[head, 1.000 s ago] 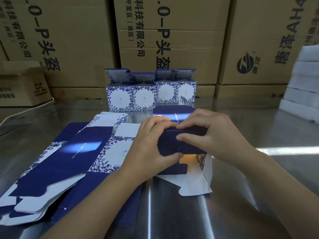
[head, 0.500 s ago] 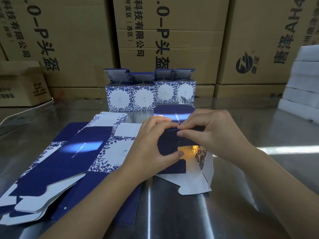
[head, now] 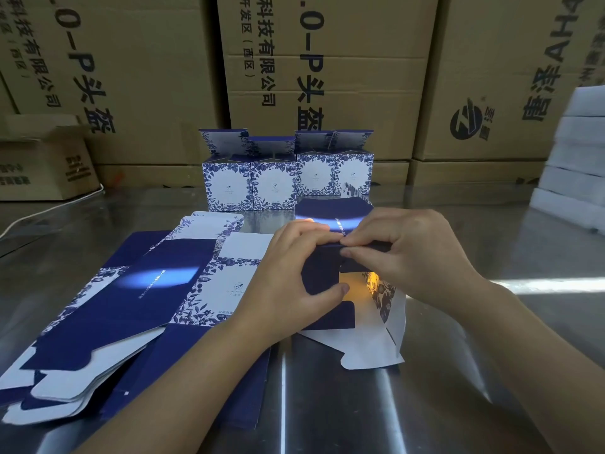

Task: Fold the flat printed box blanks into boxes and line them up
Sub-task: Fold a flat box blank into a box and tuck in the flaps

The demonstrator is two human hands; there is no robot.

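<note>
Gripping the half-folded box (head: 319,270) from both sides, the left hand (head: 288,276) curled its fingers over the top edge with its thumb pressed on the dark blue flap. The right hand (head: 412,257) pinched the same edge, and the two hands' fingertips met. Just left of that box lay the fanned flat blanks (head: 131,299). Behind it a row of four folded boxes (head: 281,181) stood on the metal table (head: 360,414), lids up.
</note>
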